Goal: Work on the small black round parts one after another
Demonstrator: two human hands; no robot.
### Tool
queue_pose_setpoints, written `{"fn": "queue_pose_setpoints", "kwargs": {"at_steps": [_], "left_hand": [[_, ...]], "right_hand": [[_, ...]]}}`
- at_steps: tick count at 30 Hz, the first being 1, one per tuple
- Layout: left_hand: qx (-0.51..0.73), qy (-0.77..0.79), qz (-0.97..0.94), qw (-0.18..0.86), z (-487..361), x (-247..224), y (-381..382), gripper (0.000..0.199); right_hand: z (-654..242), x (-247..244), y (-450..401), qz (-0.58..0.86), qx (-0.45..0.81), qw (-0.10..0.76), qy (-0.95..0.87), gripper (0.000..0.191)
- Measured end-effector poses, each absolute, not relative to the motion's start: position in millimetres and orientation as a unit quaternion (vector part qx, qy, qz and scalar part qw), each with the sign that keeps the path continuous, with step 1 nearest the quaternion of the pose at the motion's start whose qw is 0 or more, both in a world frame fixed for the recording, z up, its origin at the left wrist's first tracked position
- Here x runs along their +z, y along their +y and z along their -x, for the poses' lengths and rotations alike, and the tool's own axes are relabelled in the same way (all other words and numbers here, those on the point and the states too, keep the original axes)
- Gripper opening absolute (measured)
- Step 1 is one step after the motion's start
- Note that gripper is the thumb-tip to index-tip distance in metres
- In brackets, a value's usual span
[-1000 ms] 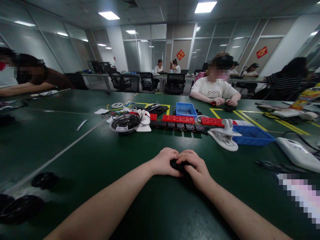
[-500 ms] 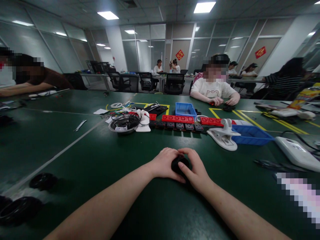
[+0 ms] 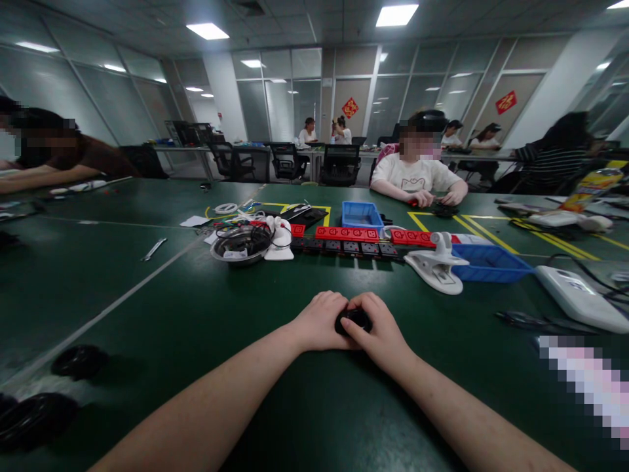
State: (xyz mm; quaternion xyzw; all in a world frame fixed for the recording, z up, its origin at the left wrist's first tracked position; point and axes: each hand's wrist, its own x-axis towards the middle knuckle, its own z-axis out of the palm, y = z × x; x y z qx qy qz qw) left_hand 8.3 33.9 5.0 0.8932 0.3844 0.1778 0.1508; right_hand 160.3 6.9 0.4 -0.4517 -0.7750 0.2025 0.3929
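Observation:
A small black ring-shaped coil point(image 3: 360, 320) is held between both hands over the green table point(image 3: 236, 367), near the middle of the view. My left hand point(image 3: 324, 321) wraps round its left side, its fingertips partly hidden. From the right, my right hand point(image 3: 378, 328) grips the same coil, thumb across its front and fingers behind. More black coils lie at the lower left, one point(image 3: 79, 361) by itself and another point(image 3: 37, 419) nearer the edge of the view.
Beyond my hands are a metal bowl point(image 3: 240, 248) of cables, a red socket strip point(image 3: 346, 234), a white clip stand point(image 3: 439, 265) and blue trays point(image 3: 491, 263). A wrench point(image 3: 154, 250) lies left. A person point(image 3: 417, 174) sits opposite.
The black coil has tilted flatter between my hands, and its top now shows more. Both hands have closed slightly around it. The whole view has shifted a little.

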Motion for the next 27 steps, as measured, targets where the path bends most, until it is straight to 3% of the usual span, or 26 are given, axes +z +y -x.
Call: {"fn": "queue_pose_setpoints", "kwargs": {"at_steps": [5,19,23,27], "left_hand": [[0.191,0.385,-0.887,0.168,-7.5,4.5,35.3,0.039],[0.189,0.346,-0.891,0.226,-2.8,1.0,42.3,0.029],[0.186,0.352,-0.89,0.222,-2.8,1.8,41.4,0.037],[0.195,0.367,-0.883,0.217,-4.2,2.5,39.1,0.059]], "right_hand": [[-162.5,2.2,5.9,0.429,0.201,0.406,-0.781,0.01],[-165.8,8.5,2.6,0.329,0.191,0.44,-0.814,0.032],[-166.8,7.6,0.7,0.318,0.18,0.453,-0.813,0.034],[-167.3,4.7,1.1,0.35,0.172,0.465,-0.795,0.031]]}}
